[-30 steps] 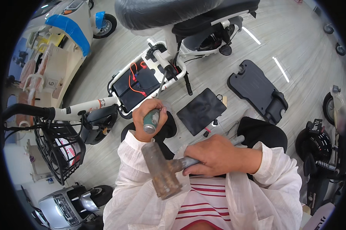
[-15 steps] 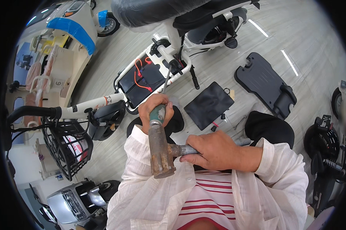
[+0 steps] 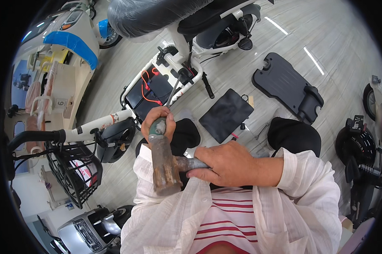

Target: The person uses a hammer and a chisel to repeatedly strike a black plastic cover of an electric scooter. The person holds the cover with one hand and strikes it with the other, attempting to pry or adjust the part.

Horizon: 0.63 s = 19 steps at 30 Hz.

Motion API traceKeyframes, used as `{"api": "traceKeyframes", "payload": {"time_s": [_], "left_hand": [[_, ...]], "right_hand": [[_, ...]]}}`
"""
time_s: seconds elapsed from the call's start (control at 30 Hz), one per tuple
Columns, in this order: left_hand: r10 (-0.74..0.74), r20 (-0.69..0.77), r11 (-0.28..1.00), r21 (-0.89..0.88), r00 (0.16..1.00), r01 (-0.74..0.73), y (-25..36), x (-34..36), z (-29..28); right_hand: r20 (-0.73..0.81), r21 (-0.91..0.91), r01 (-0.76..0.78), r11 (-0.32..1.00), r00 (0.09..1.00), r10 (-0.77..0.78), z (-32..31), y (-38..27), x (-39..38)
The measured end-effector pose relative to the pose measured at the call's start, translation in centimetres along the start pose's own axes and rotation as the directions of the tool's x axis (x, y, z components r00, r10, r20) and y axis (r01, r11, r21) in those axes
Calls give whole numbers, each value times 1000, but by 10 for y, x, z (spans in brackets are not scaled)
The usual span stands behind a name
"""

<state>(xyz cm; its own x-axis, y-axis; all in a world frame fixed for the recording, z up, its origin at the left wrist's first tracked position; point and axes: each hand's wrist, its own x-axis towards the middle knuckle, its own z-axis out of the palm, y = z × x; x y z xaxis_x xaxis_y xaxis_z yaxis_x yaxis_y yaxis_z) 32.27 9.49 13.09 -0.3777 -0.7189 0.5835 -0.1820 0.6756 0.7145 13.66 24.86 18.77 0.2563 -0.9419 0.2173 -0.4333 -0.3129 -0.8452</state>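
My left hand grips a long screwdriver by its worn green handle. Its thin metal shaft slants up to the lower frame of a white electric bike, near the seat post base; the exact tip contact is hard to make out. My right hand is wrapped round the grey handle of a rusty hammer. The hammer's head lies in line with the screwdriver's butt end, looking close to or against it. Inside the bike's open floor frame sit black batteries joined by orange cables.
On the floor lie a black pouch, a dark plastic floor cover and a small wrench. The bike's black basket is at the left. Other scooters stand around, including a silver one at lower left.
The whole view has shifted a little, with the bike and floor things moving leftward and slightly up. Both hands keep their grips; hammer and screwdriver sit slightly farther left in the picture.
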Motion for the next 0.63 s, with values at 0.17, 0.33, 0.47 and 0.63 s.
{"api": "traceKeyframes", "payload": {"time_s": [0.17,0.33,0.47,0.63], "left_hand": [[68,35,998,16,997,-68,1,0,7],[-50,-27,999,-6,998,50,-4,-1,3],[-35,-44,999,17,998,36,1,-2,5],[75,10,995,60,997,-75,0,2,6]], "right_hand": [[-19,-3,167,986,986,-167,-5,-6,-2],[-7,-90,5,996,1000,-6,3,5,5],[1,-57,91,994,996,-91,4,-4,-3],[1,-88,142,986,990,-143,3,3,3]]}}
